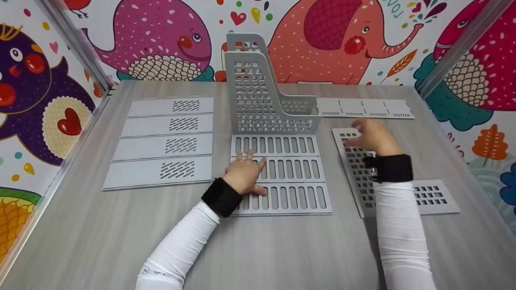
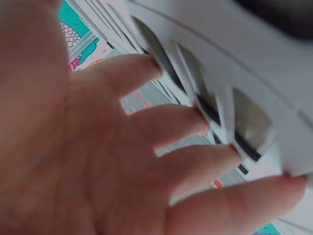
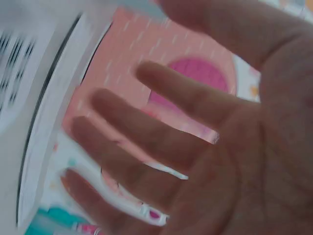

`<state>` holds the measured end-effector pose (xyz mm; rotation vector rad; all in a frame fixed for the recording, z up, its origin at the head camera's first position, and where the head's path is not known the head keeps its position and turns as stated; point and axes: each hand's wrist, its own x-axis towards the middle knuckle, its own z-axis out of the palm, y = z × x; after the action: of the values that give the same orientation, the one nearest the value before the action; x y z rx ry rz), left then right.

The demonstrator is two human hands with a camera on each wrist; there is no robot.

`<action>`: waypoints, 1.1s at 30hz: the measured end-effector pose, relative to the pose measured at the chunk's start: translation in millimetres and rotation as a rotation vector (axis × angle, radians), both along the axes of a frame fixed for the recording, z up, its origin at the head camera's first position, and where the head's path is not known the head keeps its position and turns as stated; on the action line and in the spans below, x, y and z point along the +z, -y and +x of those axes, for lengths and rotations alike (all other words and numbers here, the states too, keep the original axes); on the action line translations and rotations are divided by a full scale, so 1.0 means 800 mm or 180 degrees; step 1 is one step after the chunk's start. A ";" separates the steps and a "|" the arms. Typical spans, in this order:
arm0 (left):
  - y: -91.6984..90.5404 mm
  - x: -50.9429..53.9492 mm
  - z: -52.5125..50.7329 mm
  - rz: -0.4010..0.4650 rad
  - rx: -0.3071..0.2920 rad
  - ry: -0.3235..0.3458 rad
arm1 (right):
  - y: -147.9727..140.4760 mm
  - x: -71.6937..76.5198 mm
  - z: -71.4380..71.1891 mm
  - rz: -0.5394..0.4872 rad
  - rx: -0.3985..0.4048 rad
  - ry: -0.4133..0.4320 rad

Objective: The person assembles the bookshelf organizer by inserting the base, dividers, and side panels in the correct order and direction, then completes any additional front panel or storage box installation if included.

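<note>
My left hand [image 1: 244, 175] rests with fingers and thumb spread on the slotted panels [image 1: 289, 180], gripping nothing. My right hand [image 1: 375, 137] hangs over the far end of the L-shaped panel [image 1: 356, 177], fingers apart and slightly bent, with nothing in it; I cannot tell if a fingertip touches. That panel lies right of my left hand, its short arm reaching out past my right wrist.

I'd expect it to be light, stiff and a little slick, with thin corners that could crack if forced. The long outer edge looks the best hold, thumb on top and fingers beneath.

It is pale grey, pierced by rows of small squarish holes. The slotted panels show 3 rows of tall, rounded slots. Beyond my left hand stands a perforated grey holder [image 1: 258, 96].
</note>
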<state>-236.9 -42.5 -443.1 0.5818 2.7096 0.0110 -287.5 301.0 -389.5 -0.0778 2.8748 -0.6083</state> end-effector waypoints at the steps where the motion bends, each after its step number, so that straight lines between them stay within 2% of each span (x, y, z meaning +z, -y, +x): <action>1: -0.001 0.000 -0.001 -0.0008 0.0000 -0.0008 | -0.009 0.000 0.001 0.0093 -0.0054 0.0167; 4: -0.001 -0.001 -0.002 0.0028 0.0026 0.0006 | -0.031 -0.006 0.003 0.0308 -0.0171 0.0638; 6: -0.001 -0.002 -0.002 0.0116 0.0076 0.0034 | -0.042 -0.013 0.002 0.0385 -0.0242 0.0857; 11: 0.002 -0.004 -0.005 0.0375 0.0272 0.0169 | -0.057 -0.028 -0.002 0.0392 -0.0286 0.1102; 16: 0.001 -0.005 -0.006 0.0504 0.0409 0.0230 | -0.065 -0.033 -0.007 0.0426 -0.0219 0.1161; 20: -0.002 -0.003 -0.003 0.0322 0.0430 0.0101 | -0.067 -0.034 -0.010 0.0356 -0.0142 0.1160; 23: -0.003 0.002 0.002 0.0182 0.0340 0.0034 | -0.069 -0.034 -0.010 0.0290 -0.0143 0.1158; 25: -0.002 0.007 0.006 0.0156 0.0231 0.0106 | -0.070 -0.034 -0.009 0.0296 -0.0110 0.1090; 29: 0.001 0.013 0.013 0.0022 0.0046 0.0390 | -0.070 -0.033 -0.009 0.0249 -0.0102 0.0876; 33: -0.002 0.013 0.016 -0.0197 0.0022 0.0489 | -0.073 -0.024 -0.007 -0.0085 -0.0197 0.0734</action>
<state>-224.5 -41.1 -432.9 0.5310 2.5536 -0.0255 -292.8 359.2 -408.8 0.0731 2.6547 -0.6229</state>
